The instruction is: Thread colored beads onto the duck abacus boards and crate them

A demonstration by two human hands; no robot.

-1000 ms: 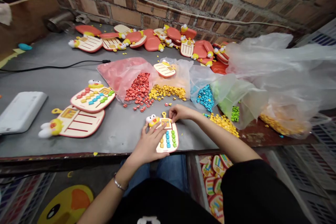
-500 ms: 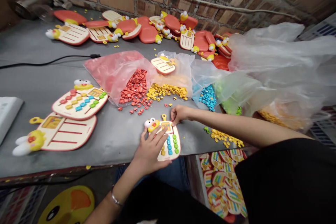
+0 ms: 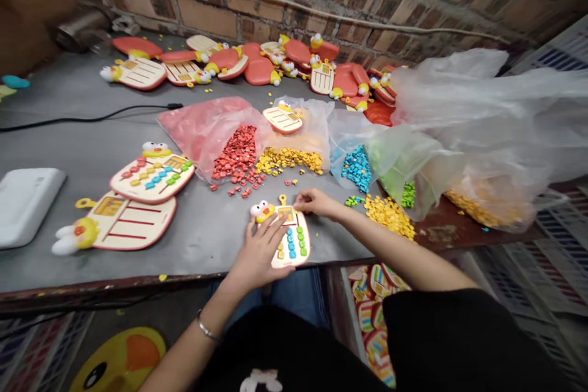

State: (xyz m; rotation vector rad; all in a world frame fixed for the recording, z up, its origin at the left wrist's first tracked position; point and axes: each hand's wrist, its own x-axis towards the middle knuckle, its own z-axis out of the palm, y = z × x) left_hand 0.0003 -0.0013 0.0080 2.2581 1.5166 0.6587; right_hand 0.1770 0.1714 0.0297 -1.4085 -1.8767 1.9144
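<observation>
A cream toy counting board (image 3: 294,260) with a duck head (image 3: 263,211) lies near the table's front edge. Yellow, blue and green beads sit on its rows; part of the board is covered by fingers. My left hand (image 3: 260,251) rests across its left side, fingertips on the surface and thumb along the bottom edge, gripping it. At the upper right corner, beside the yellow panel (image 3: 285,214), my right hand (image 3: 316,202) is closed in a pinch. Whatever is between those fingertips is too small to make out.
Bags spill red beads (image 3: 236,153), yellow beads (image 3: 289,161) and blue beads (image 3: 357,168) behind the board. Loose yellow pieces (image 3: 389,215) lie right. Two stacked boards (image 3: 138,220) and a white box (image 3: 30,205) stand left. More boards (image 3: 260,71) line the wall. A crate (image 3: 351,318) sits below.
The whole view has shifted slightly, showing more of the table at left and right. My right hand has moved a little up from the board's corner; my left hand stays on the board.
</observation>
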